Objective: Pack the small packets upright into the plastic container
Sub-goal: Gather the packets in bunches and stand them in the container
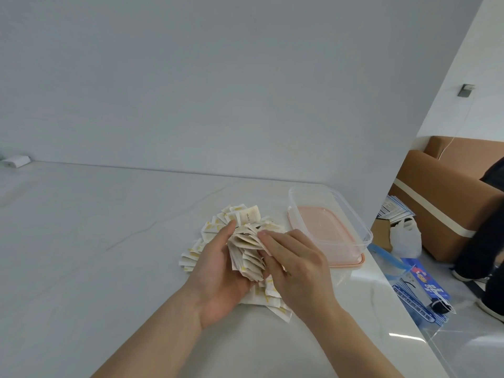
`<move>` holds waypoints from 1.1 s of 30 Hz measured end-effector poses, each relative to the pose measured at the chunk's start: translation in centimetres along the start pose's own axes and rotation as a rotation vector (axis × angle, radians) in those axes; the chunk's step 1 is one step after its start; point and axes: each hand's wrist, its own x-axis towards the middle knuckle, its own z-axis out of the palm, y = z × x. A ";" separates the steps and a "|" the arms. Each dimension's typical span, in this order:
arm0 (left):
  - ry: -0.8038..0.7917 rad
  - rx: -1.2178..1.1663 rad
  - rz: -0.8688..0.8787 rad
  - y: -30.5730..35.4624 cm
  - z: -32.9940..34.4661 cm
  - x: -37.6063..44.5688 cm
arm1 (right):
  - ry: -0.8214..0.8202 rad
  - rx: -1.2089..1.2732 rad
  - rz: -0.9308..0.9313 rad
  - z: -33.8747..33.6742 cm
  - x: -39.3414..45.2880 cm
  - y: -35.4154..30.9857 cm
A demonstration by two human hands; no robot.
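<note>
Head view: both hands' fingers grip packets (246, 252); container (351, 214) near table edge.

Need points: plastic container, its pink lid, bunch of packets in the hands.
plastic container (354, 211): head view, clear right wall near the rim.
pink lid (347, 264): head view, near edge, under the container.
bunch of packets (246, 253): head view, middle of the fanned stack.
</note>
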 end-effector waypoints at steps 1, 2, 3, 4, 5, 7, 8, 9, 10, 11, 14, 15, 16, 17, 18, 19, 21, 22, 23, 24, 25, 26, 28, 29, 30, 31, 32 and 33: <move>0.004 0.008 -0.001 0.1 0.0 0.0 | -0.003 0.006 -0.008 0.0 0.0 -0.3; 0.005 0.015 -0.002 0.1 0.0 0.0 | -0.003 0.012 -0.013 0.1 0.1 -0.6; 0.002 0.016 -0.002 0.2 -0.1 -0.1 | 0.000 0.020 -0.014 0.2 0.0 -0.8; 0.000 0.012 0.001 0.3 -0.1 -0.1 | 0.005 0.036 -0.005 0.4 0.1 -0.8; 0.002 0.012 0.007 0.4 -0.3 0.0 | 0.007 0.058 0.012 0.5 0.0 -0.9; 0.004 0.017 0.014 0.5 -0.5 0.1 | 0.006 0.113 0.054 0.5 0.0 -0.9; 0.007 0.012 0.016 0.4 -0.6 0.1 | 0.007 0.143 0.077 0.5 -0.1 -1.0; 0.013 0.004 0.022 0.4 -0.6 0.2 | 0.008 0.173 0.103 0.3 -0.1 -1.0; 0.019 0.003 0.036 0.3 -0.7 0.2 | 0.009 0.196 0.128 0.2 -0.1 -1.1; 0.029 0.013 0.054 0.3 -0.8 0.2 | 0.007 0.206 0.151 0.0 0.0 -1.3; 0.046 0.043 0.086 0.5 -0.9 0.3 | -0.034 0.221 0.209 -0.6 0.3 -1.7; 0.047 0.050 0.084 0.6 -0.9 0.3 | -0.061 0.239 0.233 -0.8 0.4 -1.8; 0.048 0.056 0.077 0.6 -0.9 0.3 | -0.090 0.261 0.258 -0.9 0.4 -1.8; 0.050 0.062 0.065 0.6 -1.0 0.3 | -0.115 0.282 0.282 -0.9 0.5 -1.9; 0.049 0.071 0.054 0.6 -0.9 0.2 | -0.135 0.304 0.303 -1.0 0.6 -1.9; 0.047 0.083 0.047 0.6 -0.9 0.2 | -0.150 0.328 0.317 -1.1 0.7 -2.0; 0.051 0.114 0.037 0.4 -0.8 0.2 | -0.173 0.365 0.328 -1.3 0.8 -2.1; 0.057 0.124 0.036 0.4 -0.9 0.2 | -0.181 0.371 0.327 -1.3 0.9 -2.2; 0.063 0.136 0.036 0.4 -0.9 0.2 | -0.185 0.372 0.328 -1.4 1.0 -2.2; 0.063 0.151 0.035 0.3 -1.0 0.2 | -0.190 0.369 0.331 -1.4 1.0 -2.3; 0.056 0.170 0.031 0.3 -1.1 0.3 | -0.204 0.364 0.341 -1.5 1.1 -2.2; 0.043 0.195 0.025 0.2 -1.1 0.3 | -0.232 0.353 0.359 -1.5 1.0 -2.1; 0.023 0.251 0.014 0.1 -0.9 0.2 | -0.313 0.342 0.405 -1.5 0.9 -1.7; 0.016 0.270 0.012 0.0 -0.9 0.1 | -0.353 0.352 0.422 -1.5 0.8 -1.5; 0.008 0.282 0.011 -0.1 -0.9 0.1 | -0.384 0.366 0.430 -1.4 0.6 -1.3; 0.001 0.289 0.009 -0.1 -0.8 0.1 | -0.401 0.375 0.434 -1.4 0.4 -1.2; -0.003 0.289 0.007 -0.1 -0.8 0.1 | -0.400 0.378 0.437 -1.4 0.4 -1.2; -0.007 0.281 0.003 -0.1 -0.8 0.1 | -0.386 0.377 0.439 -1.4 0.4 -1.3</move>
